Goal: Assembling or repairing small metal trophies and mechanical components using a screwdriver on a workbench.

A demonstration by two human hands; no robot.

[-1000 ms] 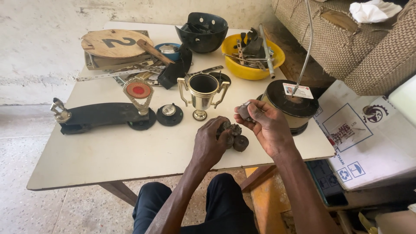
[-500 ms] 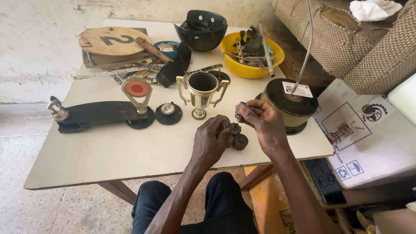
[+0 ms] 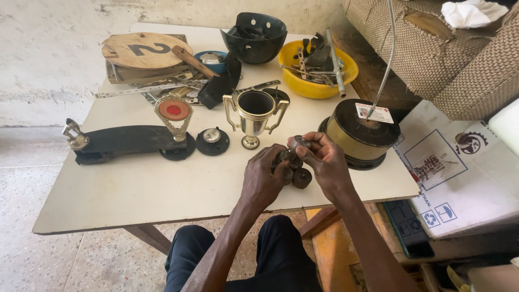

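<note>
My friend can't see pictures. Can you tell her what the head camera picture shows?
A seated person's left hand and right hand hold small dark round parts together over a pale table. Behind them stand a small silver trophy cup, a black and gold round base, a yellow bowl of tools and a black helmet.

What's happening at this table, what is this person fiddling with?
A person sits at a pale table and works on small dark round parts near its front edge. The left hand grips one small dark piece, and the right hand pinches a small round cap just above it. Another dark round piece lies on the table between the hands. Just behind stands a small trophy cup, with a big spool to its right.
</note>
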